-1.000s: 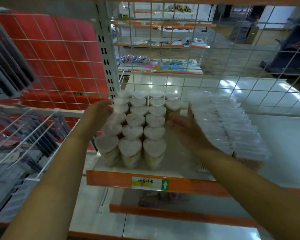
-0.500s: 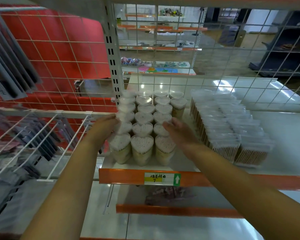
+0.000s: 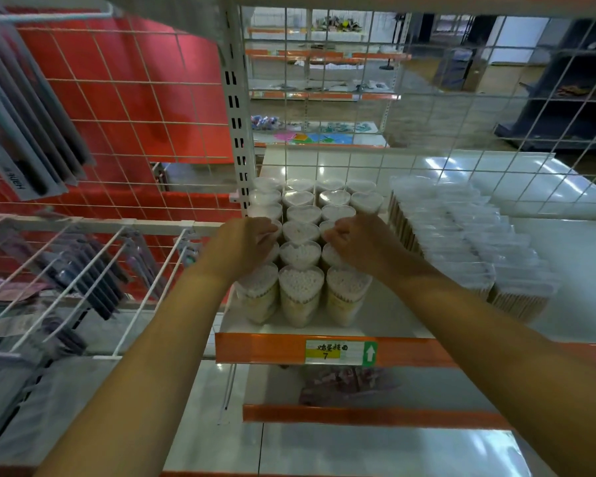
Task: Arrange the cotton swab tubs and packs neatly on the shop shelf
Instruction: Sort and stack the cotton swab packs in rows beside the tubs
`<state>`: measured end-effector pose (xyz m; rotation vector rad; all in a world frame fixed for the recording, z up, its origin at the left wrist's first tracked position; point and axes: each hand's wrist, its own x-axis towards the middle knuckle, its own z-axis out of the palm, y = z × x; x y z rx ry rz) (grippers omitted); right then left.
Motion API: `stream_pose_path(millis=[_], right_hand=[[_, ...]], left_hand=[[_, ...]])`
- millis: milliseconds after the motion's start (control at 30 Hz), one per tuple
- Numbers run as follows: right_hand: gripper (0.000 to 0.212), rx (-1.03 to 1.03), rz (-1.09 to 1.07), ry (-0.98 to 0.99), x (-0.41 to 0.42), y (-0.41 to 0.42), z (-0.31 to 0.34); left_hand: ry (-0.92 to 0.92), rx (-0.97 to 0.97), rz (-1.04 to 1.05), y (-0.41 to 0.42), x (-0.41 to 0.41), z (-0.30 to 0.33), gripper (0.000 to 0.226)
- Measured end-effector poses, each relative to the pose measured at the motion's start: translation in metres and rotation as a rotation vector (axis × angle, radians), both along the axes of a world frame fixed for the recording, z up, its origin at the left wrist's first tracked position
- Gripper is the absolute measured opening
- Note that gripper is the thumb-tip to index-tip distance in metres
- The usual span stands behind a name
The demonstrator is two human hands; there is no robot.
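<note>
On the white shop shelf with the orange front lip (image 3: 262, 349), a block of clear plastic heart-shaped tubs packed with white-tipped cotton swabs (image 3: 300, 297) stands upright in about three columns running back toward the white wire grid panel (image 3: 427, 139). Both hands reach into the middle of that block, about the third row from the front. The left hand (image 3: 245, 247) sits at the block's 9 o'clock edge, fingers curled over the lid of a tub in the left column; whether it truly grips that tub or only steadies it I cannot tell. The right hand (image 3: 362, 244) comes in from 3 o'clock with fingers bent onto a tub in the right column, seemingly pinching its rim, though the tub is mostly hidden under the knuckles.

Working from both flanks at once likely squeezes the columns together so the hearts nest point-to-notch and the rows run straight. The front three tubs sit just behind the lip, above the yellow and green price label (image 3: 341, 352), already fairly level.

At 3 o'clock from the tubs, a little apart, clear flat packs of wooden-stemmed swabs (image 3: 461, 246) stand in tight rows, seemingly already faced.
</note>
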<state>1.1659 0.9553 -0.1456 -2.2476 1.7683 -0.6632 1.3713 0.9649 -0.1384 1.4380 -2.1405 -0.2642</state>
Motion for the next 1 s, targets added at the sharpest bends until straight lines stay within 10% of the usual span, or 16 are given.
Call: stream_pose_path(millis=[1000], right_hand=[[0.046,0.046,0.17,0.053,0.02,0.041,0.01]], left_hand=[[-0.064,0.076,-0.081,0.022,-0.001,-0.002,0.04]])
